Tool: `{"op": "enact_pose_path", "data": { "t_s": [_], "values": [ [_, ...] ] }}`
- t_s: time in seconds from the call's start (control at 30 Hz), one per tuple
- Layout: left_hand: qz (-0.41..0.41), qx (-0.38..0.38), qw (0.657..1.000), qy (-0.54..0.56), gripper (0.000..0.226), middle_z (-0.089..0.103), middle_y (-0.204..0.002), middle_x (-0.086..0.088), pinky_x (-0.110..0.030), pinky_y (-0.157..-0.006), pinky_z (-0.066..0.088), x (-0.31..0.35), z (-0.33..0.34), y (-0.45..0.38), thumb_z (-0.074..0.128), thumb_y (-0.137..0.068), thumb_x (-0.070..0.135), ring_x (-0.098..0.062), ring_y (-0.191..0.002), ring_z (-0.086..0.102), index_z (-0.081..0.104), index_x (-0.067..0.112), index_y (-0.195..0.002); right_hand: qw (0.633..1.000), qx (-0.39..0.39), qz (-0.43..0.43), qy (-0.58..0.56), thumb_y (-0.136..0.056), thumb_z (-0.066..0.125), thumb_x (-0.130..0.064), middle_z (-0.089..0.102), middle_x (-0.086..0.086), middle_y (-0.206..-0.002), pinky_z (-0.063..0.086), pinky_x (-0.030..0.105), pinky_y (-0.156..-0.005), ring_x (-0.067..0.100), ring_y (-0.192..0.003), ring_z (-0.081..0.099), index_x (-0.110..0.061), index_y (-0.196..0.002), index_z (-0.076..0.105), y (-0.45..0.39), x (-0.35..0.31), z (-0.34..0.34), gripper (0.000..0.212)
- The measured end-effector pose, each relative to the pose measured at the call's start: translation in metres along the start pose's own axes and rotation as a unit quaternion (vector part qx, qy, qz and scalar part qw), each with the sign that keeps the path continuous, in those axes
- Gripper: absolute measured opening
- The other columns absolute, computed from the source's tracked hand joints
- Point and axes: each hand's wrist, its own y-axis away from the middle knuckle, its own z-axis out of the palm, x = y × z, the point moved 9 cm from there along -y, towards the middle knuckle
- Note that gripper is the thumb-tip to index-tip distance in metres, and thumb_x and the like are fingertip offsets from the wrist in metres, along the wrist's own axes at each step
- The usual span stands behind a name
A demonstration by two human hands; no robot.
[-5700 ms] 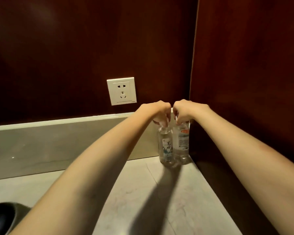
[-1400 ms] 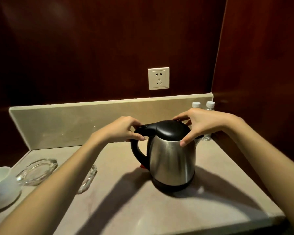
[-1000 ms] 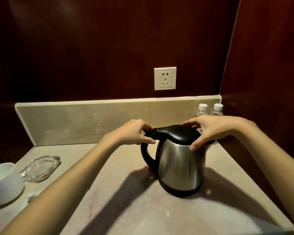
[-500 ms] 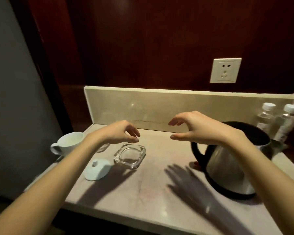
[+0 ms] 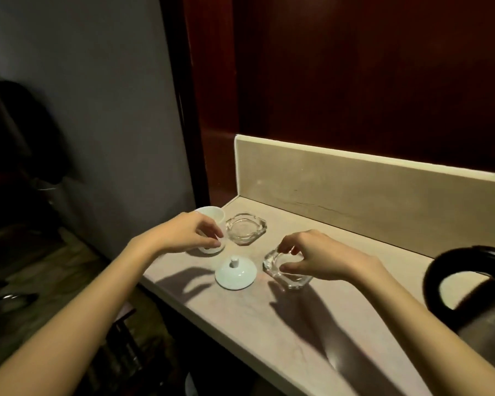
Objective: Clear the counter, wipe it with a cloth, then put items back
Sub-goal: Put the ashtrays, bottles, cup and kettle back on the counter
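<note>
On the beige counter (image 5: 269, 324), my left hand (image 5: 183, 234) curls its fingers around a white cup (image 5: 213, 214) at the far left end. A loose white lid (image 5: 235, 274) with a small knob lies between my hands. My right hand (image 5: 315, 258) pinches the rim of a clear glass ashtray (image 5: 296, 280) that sits on the counter. A second glass ashtray (image 5: 246, 228) rests just right of the cup, untouched. The steel kettle (image 5: 475, 298) with its black handle stands at the right edge of view.
A low stone backsplash (image 5: 355, 190) runs behind the counter below dark wood panelling. A grey wall (image 5: 97, 110) and a dark wood post close off the left end. The counter's front edge runs diagonally, with dim floor below at the left.
My hands left the kettle and moved left. The left now holds the cup and the right pinches an ashtray. The view swung left; the bottles and the socket are out of sight.
</note>
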Motion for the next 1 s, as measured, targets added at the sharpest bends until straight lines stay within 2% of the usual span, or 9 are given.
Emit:
{"op": "enact_pose_path", "data": {
  "t_s": [0.1, 0.27, 0.4, 0.5, 0.6, 0.67, 0.73, 0.87, 1.0],
  "values": [
    [-0.013, 0.008, 1.0, -0.001, 0.013, 0.07, -0.103, 0.012, -0.026, -0.087, 0.052, -0.021, -0.012, 0.004, 0.069, -0.085, 0.033, -0.003, -0.093, 0.064, 0.069, 0.034, -0.098, 1.0, -0.02, -0.005, -0.005, -0.086, 0.064, -0.038, 0.065, -0.001, -0.118, 0.046, 0.029, -0.089, 0.016, -0.107, 0.058, -0.02, -0.118, 0.062, -0.014, -0.01, 0.017, 0.038],
    [-0.017, 0.027, 0.999, -0.007, 0.016, 0.07, -0.099, 0.012, -0.028, -0.086, 0.054, -0.052, -0.041, 0.0, 0.07, -0.085, 0.031, -0.004, -0.089, 0.066, 0.068, 0.03, -0.101, 0.999, -0.034, -0.001, 0.01, -0.084, 0.064, -0.038, 0.064, -0.002, -0.118, 0.048, 0.036, -0.091, 0.017, -0.108, 0.059, -0.021, -0.12, 0.061, -0.035, -0.023, 0.034, 0.04],
    [-0.029, 0.053, 0.997, -0.054, 0.034, 0.065, -0.11, 0.009, -0.022, -0.077, 0.051, -0.081, -0.06, -0.021, 0.071, -0.082, 0.035, -0.005, -0.092, 0.06, 0.064, 0.026, -0.114, 1.0, -0.025, 0.01, 0.007, -0.086, 0.065, -0.036, 0.064, -0.003, -0.116, 0.049, 0.034, -0.089, 0.017, -0.105, 0.06, -0.019, -0.119, 0.061, -0.058, -0.034, 0.035, 0.037],
    [-0.03, 0.035, 0.997, -0.064, 0.04, 0.062, -0.114, 0.007, -0.022, -0.072, 0.053, -0.098, -0.056, -0.037, 0.073, -0.082, 0.034, -0.007, -0.091, 0.063, 0.06, 0.025, -0.118, 1.0, -0.021, 0.018, 0.011, -0.087, 0.065, -0.035, 0.064, -0.001, -0.117, 0.049, 0.031, -0.088, 0.016, -0.103, 0.06, -0.016, -0.121, 0.061, -0.074, -0.043, 0.037, 0.039],
    [-0.025, 0.01, 0.999, -0.033, 0.024, 0.07, -0.091, 0.007, -0.016, -0.057, 0.05, -0.109, -0.043, -0.049, 0.072, -0.084, 0.025, -0.001, -0.064, 0.064, 0.063, 0.021, -0.105, 0.999, -0.011, 0.029, 0.02, -0.086, 0.066, -0.038, 0.065, -0.003, -0.116, 0.049, 0.029, -0.085, 0.015, -0.1, 0.061, -0.018, -0.12, 0.061, -0.085, -0.048, 0.041, 0.04],
    [-0.01, 0.001, 1.0, -0.026, 0.014, 0.072, -0.075, 0.005, -0.016, -0.056, 0.05, -0.114, -0.038, -0.057, 0.072, -0.083, 0.022, -0.001, -0.058, 0.063, 0.068, 0.019, -0.096, 0.999, -0.002, 0.036, 0.022, -0.085, 0.066, -0.036, 0.066, -0.003, -0.115, 0.047, 0.028, -0.081, 0.015, -0.098, 0.062, -0.019, -0.118, 0.062, -0.089, -0.051, 0.046, 0.038],
    [0.007, -0.009, 1.0, -0.002, 0.008, 0.073, -0.075, 0.004, -0.017, -0.061, 0.052, -0.117, -0.033, -0.063, 0.071, -0.084, 0.021, -0.004, -0.065, 0.067, 0.07, 0.019, -0.092, 0.999, 0.008, 0.043, 0.021, -0.086, 0.065, -0.033, 0.067, -0.002, -0.112, 0.045, 0.026, -0.078, 0.016, -0.097, 0.063, -0.018, -0.116, 0.064, -0.092, -0.052, 0.051, 0.034],
    [0.044, -0.025, 0.998, 0.039, 0.008, 0.071, -0.092, 0.005, -0.023, -0.072, 0.058, -0.12, -0.027, -0.071, 0.068, -0.087, 0.024, -0.01, -0.079, 0.069, 0.07, 0.023, -0.095, 0.998, 0.007, 0.062, 0.01, -0.084, 0.06, -0.019, 0.071, 0.002, -0.102, 0.038, 0.021, -0.069, 0.018, -0.094, 0.064, -0.015, -0.104, 0.071, -0.093, -0.053, 0.057, 0.023],
    [0.068, -0.042, 0.994, 0.076, 0.011, 0.068, -0.097, 0.009, -0.022, -0.072, 0.058, -0.122, -0.021, -0.075, 0.066, -0.089, 0.022, -0.01, -0.086, 0.068, 0.068, 0.024, -0.099, 0.998, 0.007, 0.061, 0.016, -0.082, 0.06, -0.011, 0.073, 0.005, -0.098, 0.043, 0.02, -0.072, 0.018, -0.09, 0.064, -0.013, -0.099, 0.074, -0.095, -0.057, 0.05, 0.022]
  ]
}}
